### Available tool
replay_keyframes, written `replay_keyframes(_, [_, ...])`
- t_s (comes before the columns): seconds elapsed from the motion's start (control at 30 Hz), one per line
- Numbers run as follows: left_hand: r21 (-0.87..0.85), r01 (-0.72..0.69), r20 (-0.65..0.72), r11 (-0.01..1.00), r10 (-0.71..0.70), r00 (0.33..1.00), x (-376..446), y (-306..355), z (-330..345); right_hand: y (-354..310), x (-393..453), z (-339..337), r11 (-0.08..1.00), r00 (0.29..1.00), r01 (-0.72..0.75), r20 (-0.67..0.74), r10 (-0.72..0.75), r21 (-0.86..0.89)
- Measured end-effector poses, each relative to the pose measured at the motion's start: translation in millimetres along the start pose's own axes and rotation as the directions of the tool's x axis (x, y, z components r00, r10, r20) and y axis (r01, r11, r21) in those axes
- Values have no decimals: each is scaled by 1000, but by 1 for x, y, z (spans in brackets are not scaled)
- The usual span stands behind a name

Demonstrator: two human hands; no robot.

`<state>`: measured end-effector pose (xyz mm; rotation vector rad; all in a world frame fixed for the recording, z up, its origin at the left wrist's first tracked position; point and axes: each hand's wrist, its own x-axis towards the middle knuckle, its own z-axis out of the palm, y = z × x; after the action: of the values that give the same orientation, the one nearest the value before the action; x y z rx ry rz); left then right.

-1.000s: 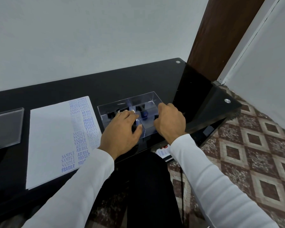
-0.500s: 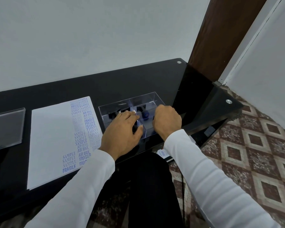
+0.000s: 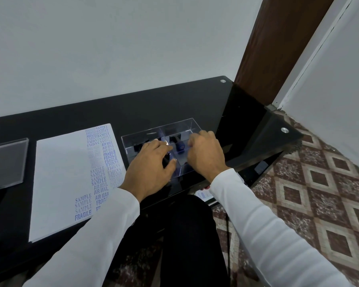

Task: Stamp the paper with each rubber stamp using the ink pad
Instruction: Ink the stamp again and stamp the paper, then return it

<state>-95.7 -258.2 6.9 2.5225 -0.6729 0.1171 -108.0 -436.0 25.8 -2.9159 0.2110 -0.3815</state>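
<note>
Head view, looking forward and down. Black glass table (image 3: 133, 108), set against a pale wall, round metal fittings at two corners.

Clear plastic box (image 3: 192, 126), open-topped, divided into compartments, resting on the table just right of the paper. Dark rubber stamps (image 3: 175, 139) standing inside, one with a blue part (image 3: 181, 146) visible in the right-hand compartment; exact count not discernible behind the hands.

Left hand (image 3: 148, 168), white sleeve, laid over the left part of the box, fingers reaching down into it and loosely bent, thumb extended along the near wall. Whether gripping a stamp: could not be told, fingertips hidden.

Right hand (image 3: 205, 154), white sleeve, placed over the right part of the box, fingers curled downward over the far side. Contents of that grasp likewise hidden; could not be told.

Paper (image 3: 66, 172), white sheet, lying flat on the table left of the box, near corner overlapped by the left sleeve. Blue stamped words down its right side, among them SAMPLE, AIR MAIL and FRAGILE, some printed upside down and some faint.

Clear lid-like panel (image 3: 7, 160), lying at the far left of the table, well apart from the box. Another object cut off at the left frame edge, not identifiable.

Patterned tiled floor (image 3: 319, 193) to the right; brown door frame (image 3: 267, 48) behind the table's corner. Dark trousers (image 3: 191, 235) below the table edge.
</note>
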Motion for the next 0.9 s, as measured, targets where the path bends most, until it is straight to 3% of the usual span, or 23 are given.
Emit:
replay_keyframes(0.13, [-12,19,-34,1000,-19,999,11,-7,-6,-2,9,2,997,997,74,-26,-73,32])
replay_keyframes(0.3, [-3,41,-67,999,-41,997,28,-22,-14,0,22,5,983,971,183,152,-186,32])
replay_keyframes(0.5, [22,42,-36,999,-41,998,39,-31,-10,-3,30,11,987,945,162,290,-152,-11])
replay_keyframes(0.7, [44,39,-54,998,-37,998,41,-37,-2,-5,36,16,988,947,157,285,-151,2])
replay_keyframes(0.9, [65,45,-45,997,-42,998,41,-38,-1,-2,41,23,985,973,84,200,-114,152])
